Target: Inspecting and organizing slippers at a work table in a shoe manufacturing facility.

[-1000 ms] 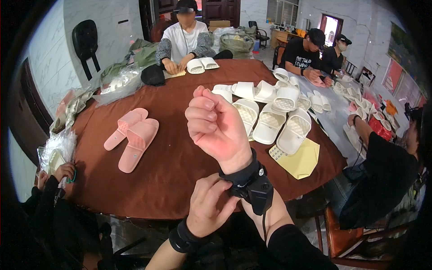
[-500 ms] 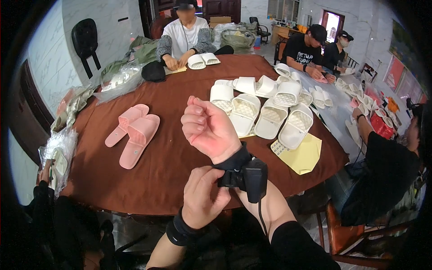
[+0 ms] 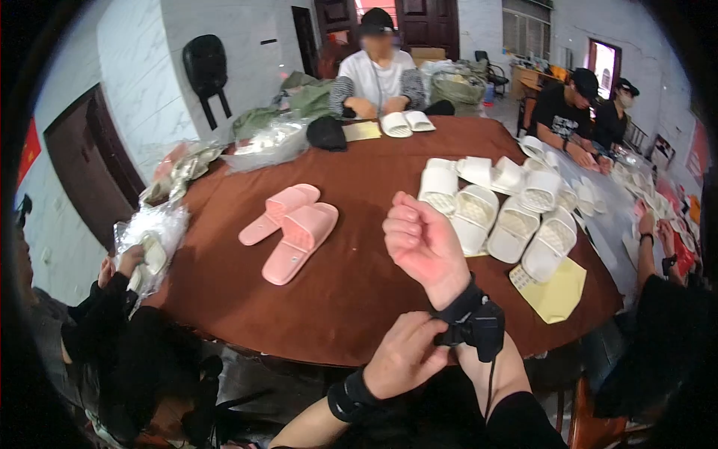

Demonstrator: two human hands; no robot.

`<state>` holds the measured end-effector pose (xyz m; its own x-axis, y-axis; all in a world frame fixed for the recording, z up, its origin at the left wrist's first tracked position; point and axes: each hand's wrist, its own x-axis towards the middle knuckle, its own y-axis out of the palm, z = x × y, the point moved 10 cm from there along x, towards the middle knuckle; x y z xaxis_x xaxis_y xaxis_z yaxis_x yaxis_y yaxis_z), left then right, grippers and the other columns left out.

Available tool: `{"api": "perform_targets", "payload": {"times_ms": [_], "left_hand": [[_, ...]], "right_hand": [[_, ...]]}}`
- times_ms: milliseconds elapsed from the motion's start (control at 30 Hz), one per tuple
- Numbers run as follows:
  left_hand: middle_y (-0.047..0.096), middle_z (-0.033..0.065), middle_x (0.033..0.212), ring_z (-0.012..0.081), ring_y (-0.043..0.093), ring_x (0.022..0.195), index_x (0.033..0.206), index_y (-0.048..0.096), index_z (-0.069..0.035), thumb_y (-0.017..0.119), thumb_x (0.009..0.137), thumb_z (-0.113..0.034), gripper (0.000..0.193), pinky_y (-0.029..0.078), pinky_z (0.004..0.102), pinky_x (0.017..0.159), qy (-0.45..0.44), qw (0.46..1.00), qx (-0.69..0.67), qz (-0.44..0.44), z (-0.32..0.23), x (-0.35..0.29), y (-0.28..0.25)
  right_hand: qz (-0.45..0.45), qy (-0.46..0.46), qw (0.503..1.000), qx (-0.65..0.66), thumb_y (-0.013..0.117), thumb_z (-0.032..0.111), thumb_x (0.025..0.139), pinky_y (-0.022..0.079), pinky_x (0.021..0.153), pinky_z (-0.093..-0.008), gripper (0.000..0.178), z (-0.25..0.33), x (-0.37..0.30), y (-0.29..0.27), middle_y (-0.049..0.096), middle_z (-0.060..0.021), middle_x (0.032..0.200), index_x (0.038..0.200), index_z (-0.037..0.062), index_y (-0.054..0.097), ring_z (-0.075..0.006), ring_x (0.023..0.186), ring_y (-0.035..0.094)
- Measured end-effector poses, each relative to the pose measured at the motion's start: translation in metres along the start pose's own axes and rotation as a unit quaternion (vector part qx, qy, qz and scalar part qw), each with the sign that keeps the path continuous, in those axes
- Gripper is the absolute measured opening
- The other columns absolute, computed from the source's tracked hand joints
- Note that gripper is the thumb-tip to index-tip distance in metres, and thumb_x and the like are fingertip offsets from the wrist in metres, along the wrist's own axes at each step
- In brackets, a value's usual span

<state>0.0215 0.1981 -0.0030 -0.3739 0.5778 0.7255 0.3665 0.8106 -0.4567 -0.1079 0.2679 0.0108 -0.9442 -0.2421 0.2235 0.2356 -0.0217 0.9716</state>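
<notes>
My right hand (image 3: 425,241) is raised above the brown tablecloth, palm up, its fingers curled in with nothing visible in them. Around that wrist sits a black wrist strap (image 3: 465,298) carrying a small black box (image 3: 488,328) with a cable hanging from it. With thumb and fingers, my left hand (image 3: 404,353) grips the strap at the box's left side; its own wrist bears a black band (image 3: 351,396). A pair of pink slippers (image 3: 308,230) lies to the left of my hands. Just beyond my right hand are several white slippers (image 3: 516,228), some stacked.
Under the white slippers' near edge lies a yellow sheet (image 3: 557,299). Across the brown table (image 3: 224,299) a person sits by white slippers (image 3: 407,123) and a black cap (image 3: 326,133). Other people work at both sides. Clear plastic bags (image 3: 157,224) hang at the left edge.
The whole view has swung to the left, so table and slippers appear farther right. My left hand stays on the strap at my right wrist. The person at the left shows more.
</notes>
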Motion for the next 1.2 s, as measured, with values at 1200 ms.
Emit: {"api": "perform_targets", "payload": {"times_ms": [1200], "left_hand": [[0.066, 0.0248, 0.094, 0.0421, 0.063, 0.088, 0.091, 0.066, 0.0, 0.06, 0.084, -0.022, 0.024, 0.051, 0.0491, 0.079, -0.279, 0.867, 0.402, 0.092, 0.346, 0.013, -0.219]], "right_hand": [[-0.149, -0.066, 0.954, -0.251, 0.056, 0.017, 0.098, 0.031, 0.051, -0.0261, 0.006, 0.039, 0.005, -0.05, 0.04, 0.0051, 0.064, 0.096, 0.0114, 0.057, -0.0085, 0.054, 0.038]]}}
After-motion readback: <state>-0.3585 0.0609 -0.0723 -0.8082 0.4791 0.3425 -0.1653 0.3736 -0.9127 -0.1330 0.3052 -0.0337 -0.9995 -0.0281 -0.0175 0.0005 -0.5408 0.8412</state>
